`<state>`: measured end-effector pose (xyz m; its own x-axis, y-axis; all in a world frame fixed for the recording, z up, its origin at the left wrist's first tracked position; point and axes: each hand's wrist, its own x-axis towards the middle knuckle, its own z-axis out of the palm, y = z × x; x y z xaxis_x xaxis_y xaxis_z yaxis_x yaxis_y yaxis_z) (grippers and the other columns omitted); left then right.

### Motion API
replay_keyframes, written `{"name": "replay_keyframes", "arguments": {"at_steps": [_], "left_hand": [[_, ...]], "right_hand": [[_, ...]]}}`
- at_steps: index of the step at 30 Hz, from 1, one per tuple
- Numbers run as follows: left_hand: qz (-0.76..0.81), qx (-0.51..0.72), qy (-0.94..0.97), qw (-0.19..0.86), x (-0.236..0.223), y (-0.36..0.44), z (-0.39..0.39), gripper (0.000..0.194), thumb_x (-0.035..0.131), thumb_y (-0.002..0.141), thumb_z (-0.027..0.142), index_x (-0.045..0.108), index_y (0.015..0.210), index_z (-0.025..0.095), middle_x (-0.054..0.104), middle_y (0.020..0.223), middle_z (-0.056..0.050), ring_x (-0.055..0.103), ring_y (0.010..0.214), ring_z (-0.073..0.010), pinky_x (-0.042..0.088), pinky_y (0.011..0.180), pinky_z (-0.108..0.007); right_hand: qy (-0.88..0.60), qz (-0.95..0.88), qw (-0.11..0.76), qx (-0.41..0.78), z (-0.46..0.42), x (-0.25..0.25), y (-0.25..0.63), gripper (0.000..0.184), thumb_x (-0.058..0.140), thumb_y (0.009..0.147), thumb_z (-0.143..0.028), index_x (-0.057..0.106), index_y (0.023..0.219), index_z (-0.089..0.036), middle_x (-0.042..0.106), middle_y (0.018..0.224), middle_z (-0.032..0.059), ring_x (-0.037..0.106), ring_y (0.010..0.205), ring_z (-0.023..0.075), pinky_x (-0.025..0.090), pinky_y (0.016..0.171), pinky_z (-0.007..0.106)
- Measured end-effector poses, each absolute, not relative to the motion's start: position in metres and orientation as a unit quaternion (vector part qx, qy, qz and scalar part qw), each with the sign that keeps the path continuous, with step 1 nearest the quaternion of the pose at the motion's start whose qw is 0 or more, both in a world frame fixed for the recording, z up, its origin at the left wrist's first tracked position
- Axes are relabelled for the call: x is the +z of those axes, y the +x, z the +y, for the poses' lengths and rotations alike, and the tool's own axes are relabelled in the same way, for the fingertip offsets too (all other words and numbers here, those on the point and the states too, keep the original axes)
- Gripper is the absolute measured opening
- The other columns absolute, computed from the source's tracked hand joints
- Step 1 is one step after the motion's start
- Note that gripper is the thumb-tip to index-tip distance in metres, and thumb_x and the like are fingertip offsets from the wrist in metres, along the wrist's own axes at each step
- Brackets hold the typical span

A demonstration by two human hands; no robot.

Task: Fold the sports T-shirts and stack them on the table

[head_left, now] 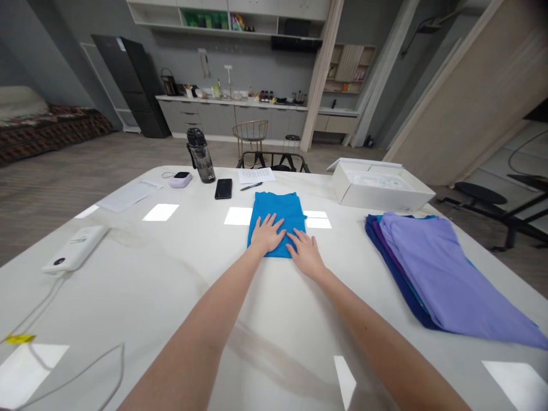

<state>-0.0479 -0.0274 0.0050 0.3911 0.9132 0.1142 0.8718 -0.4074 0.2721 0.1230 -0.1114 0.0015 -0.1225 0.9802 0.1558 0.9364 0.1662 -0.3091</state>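
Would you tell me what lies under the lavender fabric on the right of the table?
Under the lavender fabric, edges of navy fabric, dark purple fabric and blue-green fabric show. The rest is covered, so their full shapes cannot be seen.

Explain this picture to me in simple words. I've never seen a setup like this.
There is no machine arm here: a person works with bare hands. This single picture comes from a camera on their head, looking forward and down. The left hand lies spread on a folded blue cloth; the right hand touches its near right part. Neither grips anything solid. Around them on the white table are a bottle, a phone, a pen, a white box and, at right, stacked cloths, lavender on top.
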Motion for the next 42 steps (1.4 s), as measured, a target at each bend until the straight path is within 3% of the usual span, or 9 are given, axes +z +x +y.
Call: {"name": "replay_keyframes", "arguments": {"at_steps": [8, 12, 16, 19, 23, 26, 30, 35, 42], "left_hand": [[0.501, 0.17, 0.848, 0.04, 0.016, -0.041, -0.048, 0.053, 0.028, 0.104, 0.042, 0.056, 0.143, 0.02, 0.051, 0.153, -0.012, 0.041, 0.145, -0.0252, 0.018, 0.125, -0.047], [0.499, 0.212, 0.84, 0.044, 0.016, -0.054, -0.082, 0.049, 0.03, 0.105, 0.037, 0.052, 0.145, 0.022, 0.052, 0.152, -0.009, 0.044, 0.142, -0.0209, 0.021, 0.123, -0.039], [0.619, 0.214, 0.755, 0.039, 0.016, -0.089, -0.12, 0.055, 0.043, 0.1, 0.042, 0.042, 0.151, 0.021, 0.048, 0.153, -0.016, 0.044, 0.139, -0.0314, 0.032, 0.114, -0.048], [0.683, 0.208, 0.695, 0.087, 0.019, -0.117, -0.135, 0.059, 0.049, 0.097, 0.041, 0.039, 0.151, 0.02, 0.056, 0.142, -0.02, 0.05, 0.131, -0.0371, 0.039, 0.104, -0.053], [0.678, 0.241, 0.659, 0.219, 0.015, -0.139, -0.134, 0.056, 0.056, 0.093, 0.039, 0.042, 0.145, 0.026, 0.068, 0.126, -0.011, 0.063, 0.115, -0.03, 0.043, 0.097, -0.045], [0.67, 0.268, 0.646, 0.249, 0.011, -0.141, -0.128, 0.045, 0.056, 0.093, 0.039, 0.05, 0.136, 0.026, 0.074, 0.113, -0.006, 0.068, 0.104, -0.0249, 0.044, 0.093, -0.039], [0.694, 0.225, 0.657, 0.188, 0.011, -0.135, -0.126, 0.029, 0.053, 0.094, 0.044, 0.066, 0.107, 0.022, 0.075, 0.103, -0.01, 0.067, 0.104, -0.0298, 0.044, 0.087, -0.039], [0.683, 0.198, 0.685, 0.159, 0.016, -0.136, -0.128, 0.027, 0.05, 0.095, 0.044, 0.066, 0.089, 0.023, 0.074, 0.093, -0.009, 0.068, 0.094, -0.0283, 0.043, 0.08, -0.036], [0.628, 0.189, 0.697, 0.289, 0.041, -0.159, -0.152, 0.026, 0.053, 0.089, 0.043, 0.061, 0.075, 0.022, 0.066, 0.072, -0.003, 0.062, 0.071, -0.0207, 0.038, 0.064, -0.029]], "right_hand": [[-0.677, -0.72, 0.144, 0.047, -0.136, 0.007, 0.121, 0.052, 0.033, 0.105, -0.048, 0.044, 0.153, -0.032, 0.037, 0.162, 0.0039, 0.03, 0.149, 0.0286, 0.016, 0.121, 0.055], [-0.691, -0.702, 0.169, 0.038, -0.137, 0.014, 0.117, 0.052, 0.035, 0.104, -0.047, 0.047, 0.15, -0.026, 0.041, 0.159, 0.0084, 0.034, 0.146, 0.0283, 0.022, 0.119, 0.051], [-0.742, -0.638, 0.203, 0.023, -0.141, 0.021, 0.116, 0.052, 0.039, 0.102, -0.048, 0.053, 0.142, -0.018, 0.056, 0.14, 0.0187, 0.048, 0.132, 0.0329, 0.032, 0.109, 0.05], [-0.777, -0.584, 0.229, 0.047, -0.141, 0.023, 0.122, 0.048, 0.045, 0.099, -0.05, 0.062, 0.128, -0.017, 0.066, 0.122, 0.0174, 0.058, 0.117, 0.0324, 0.04, 0.099, 0.046], [-0.766, -0.575, 0.261, 0.12, -0.141, 0.018, 0.14, 0.041, 0.057, 0.092, -0.054, 0.071, 0.108, -0.019, 0.073, 0.096, 0.0091, 0.067, 0.095, 0.0258, 0.045, 0.084, 0.034], [-0.737, -0.593, 0.277, 0.168, -0.145, 0.011, 0.155, 0.036, 0.061, 0.089, -0.054, 0.072, 0.091, -0.02, 0.072, 0.081, 0.0049, 0.067, 0.08, 0.0223, 0.043, 0.07, 0.029], [-0.705, -0.628, 0.284, 0.17, -0.151, 0.006, 0.163, 0.034, 0.057, 0.09, -0.053, 0.068, 0.08, -0.022, 0.069, 0.073, 0.0015, 0.063, 0.071, 0.0202, 0.039, 0.064, 0.027], [-0.713, -0.632, 0.258, 0.158, -0.156, 0.017, 0.158, 0.034, 0.049, 0.096, -0.048, 0.065, 0.079, -0.023, 0.069, 0.075, 0.0022, 0.062, 0.072, 0.0198, 0.036, 0.063, 0.027], [-0.678, -0.691, 0.164, 0.19, -0.176, 0.035, 0.164, 0.029, 0.053, 0.094, -0.04, 0.06, 0.072, -0.022, 0.068, 0.074, 0.0033, 0.059, 0.069, 0.0181, 0.034, 0.063, 0.027]]}}
